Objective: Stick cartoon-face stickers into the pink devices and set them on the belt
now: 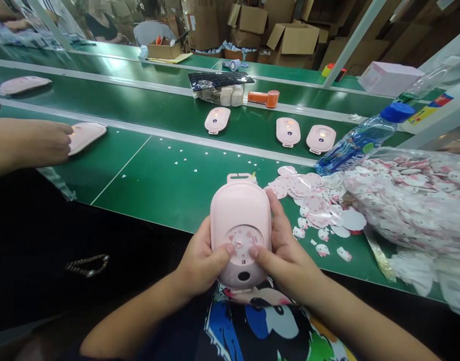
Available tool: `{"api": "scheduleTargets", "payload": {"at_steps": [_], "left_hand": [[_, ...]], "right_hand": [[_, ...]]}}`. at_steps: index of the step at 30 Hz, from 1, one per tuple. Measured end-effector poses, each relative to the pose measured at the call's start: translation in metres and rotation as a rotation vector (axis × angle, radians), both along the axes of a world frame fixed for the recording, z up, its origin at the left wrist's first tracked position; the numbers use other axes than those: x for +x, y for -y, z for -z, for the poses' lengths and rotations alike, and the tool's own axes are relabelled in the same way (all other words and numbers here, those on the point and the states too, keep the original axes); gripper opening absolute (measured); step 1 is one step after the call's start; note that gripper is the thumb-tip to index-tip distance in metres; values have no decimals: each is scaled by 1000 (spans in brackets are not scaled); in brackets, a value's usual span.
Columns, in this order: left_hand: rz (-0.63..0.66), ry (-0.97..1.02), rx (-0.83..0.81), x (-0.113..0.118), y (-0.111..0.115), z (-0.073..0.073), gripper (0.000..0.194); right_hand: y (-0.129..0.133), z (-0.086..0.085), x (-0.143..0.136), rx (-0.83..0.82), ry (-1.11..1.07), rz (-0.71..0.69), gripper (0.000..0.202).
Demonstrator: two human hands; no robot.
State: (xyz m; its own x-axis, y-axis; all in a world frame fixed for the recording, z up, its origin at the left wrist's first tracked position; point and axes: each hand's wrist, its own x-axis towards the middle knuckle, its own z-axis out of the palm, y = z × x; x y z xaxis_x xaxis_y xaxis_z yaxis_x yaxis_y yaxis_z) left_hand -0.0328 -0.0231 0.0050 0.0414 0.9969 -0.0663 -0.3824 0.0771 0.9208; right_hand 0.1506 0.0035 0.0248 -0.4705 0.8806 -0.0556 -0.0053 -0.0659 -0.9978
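A pink rounded plastic case [240, 205] is held upright between both hands, over the table's front edge. My left hand [205, 260] wraps its left side, and my right hand [284, 253] grips its right side. Both thumbs rest on a round patterned disc [247, 240] set in the case. Below the disc are a small slot and a dark oval. Right of the case lies a pile of round patterned discs [308, 193], with several white cat-face pieces [322, 249] in front. Small white triangles [195, 170] are scattered on the green table [158, 190].
A clear bag of cat-face pieces [414, 200] and a blue-capped bottle [361, 138] stand at right. Several pink cases [288, 131] lie beyond the pale rail, near an orange tool [263, 98]. At left, another person's hand [38, 143] holds a pink case [87, 136].
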Motion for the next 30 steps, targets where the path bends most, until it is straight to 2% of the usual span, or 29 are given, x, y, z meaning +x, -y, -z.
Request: {"api": "scheduleTargets", "payload": {"at_steps": [2, 5, 6, 8, 11, 12, 13, 16, 19, 22, 24, 26, 28, 30], "left_hand": [[-53, -31, -17, -4, -2, 0, 45], [-199, -39, -52, -10, -9, 0, 42], [-249, -26, -57, -11, -12, -1, 42], [-311, 4, -48, -13, -17, 0, 43], [-318, 2, -18, -14, -21, 3, 45], [-317, -12, -11, -15, -21, 6, 45], [-320, -30, -13, -16, -21, 9, 45], [-371, -50, -31, -25, -21, 17, 43], [-546, -11, 1, -41, -23, 16, 41], [-756, 25, 115, -63, -23, 3, 35], [-811, 20, 150, -77, -20, -6, 31], [-821, -5, 120, -87, -14, -8, 31], [-816, -39, 69, -91, -7, -2, 37], [-733, -82, 6, -87, -1, 9, 44]], "right_hand": [[-18, 5, 4, 172, 62, 118, 82], [-63, 15, 5, 458, 475, 393, 83], [-80, 18, 3, 474, 662, 413, 84], [-108, 22, -3, 462, 839, 367, 77], [-129, 23, -12, 518, 862, 233, 30], [-131, 22, -14, 547, 862, 199, 17], [-131, 20, -15, 573, 861, 175, 14], [-122, 18, -19, 639, 857, 97, 23], [-107, 22, -32, 734, 816, -106, 38], [-98, 33, -44, 798, 763, -261, 47], [-99, 40, -44, 795, 748, -252, 51], [-101, 43, -35, 771, 725, -196, 50], [-101, 39, -21, 739, 682, -120, 50], [-93, 26, -7, 708, 587, -40, 55]]}}
